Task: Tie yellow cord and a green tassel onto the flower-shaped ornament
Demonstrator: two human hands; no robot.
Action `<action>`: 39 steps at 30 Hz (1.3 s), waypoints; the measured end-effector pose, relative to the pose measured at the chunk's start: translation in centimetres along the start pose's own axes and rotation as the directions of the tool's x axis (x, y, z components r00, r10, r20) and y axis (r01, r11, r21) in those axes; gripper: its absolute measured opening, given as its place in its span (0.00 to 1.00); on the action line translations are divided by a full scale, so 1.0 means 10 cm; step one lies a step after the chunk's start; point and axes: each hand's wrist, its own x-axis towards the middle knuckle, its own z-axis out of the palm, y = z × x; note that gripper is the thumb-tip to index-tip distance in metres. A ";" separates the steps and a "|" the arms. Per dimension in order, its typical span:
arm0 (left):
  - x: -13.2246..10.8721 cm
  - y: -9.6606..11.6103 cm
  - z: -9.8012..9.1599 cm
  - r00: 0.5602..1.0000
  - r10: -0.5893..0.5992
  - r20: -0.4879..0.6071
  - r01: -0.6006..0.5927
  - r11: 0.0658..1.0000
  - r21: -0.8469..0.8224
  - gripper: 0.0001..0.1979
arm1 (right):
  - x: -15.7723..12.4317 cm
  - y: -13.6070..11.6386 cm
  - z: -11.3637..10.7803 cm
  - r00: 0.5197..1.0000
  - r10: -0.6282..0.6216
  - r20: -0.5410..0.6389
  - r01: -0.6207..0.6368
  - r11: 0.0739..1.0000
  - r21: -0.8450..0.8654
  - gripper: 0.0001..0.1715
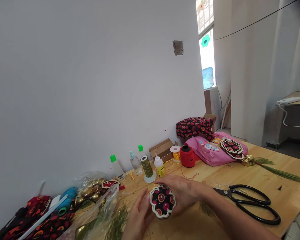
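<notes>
Between my two hands, above the near part of the wooden table, is a flower-shaped ornament with a pale scalloped wooden rim and black, red and orange patterned fabric. My right hand curls around its right and upper edge. On the opposite side, the fingers of my left hand press against its left edge. A yellow thread rises from the ornament's top. Green tassel strands show under my right forearm. Large black-handled scissors lie to the right of that arm.
Behind my hands stand a green thread spool, a glue bottle and a red thread cone. A pink cloth bag bears an octagonal ornament. Plastic bags with gold bells lie left, before the wall.
</notes>
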 end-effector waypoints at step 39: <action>0.09 0.15 -0.25 0.991 -0.098 -0.093 0.006 0.719 -0.695 0.21 | 0.29 0.41 0.11 0.560 0.337 -0.757 -0.359 0.922 0.145 0.18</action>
